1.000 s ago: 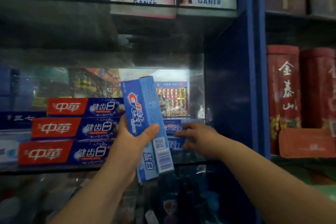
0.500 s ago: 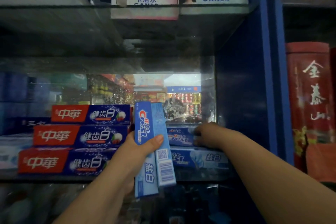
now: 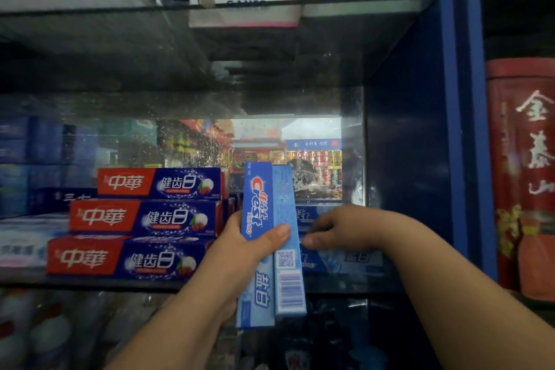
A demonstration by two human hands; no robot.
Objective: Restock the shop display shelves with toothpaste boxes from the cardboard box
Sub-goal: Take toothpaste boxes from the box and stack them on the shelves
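Left hand grips a light-blue Crest toothpaste box upright before the glass shelf. The right hand curls thumb and fingers round the upper stacked Crest box, lying on that shelf beside the red-and-blue toothpaste boxes.

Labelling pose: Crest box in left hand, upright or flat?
Upright, slightly tilted: the Crest box stands on end in the left hand, barcode end down.

- Crest box: glossy printed card, smooth.
- Red boxes: the same shiny card.
- Shelf: clear glass, smooth edge.
- Back panel: mirror, speckled.
- Frame: smooth blue paint, matt.
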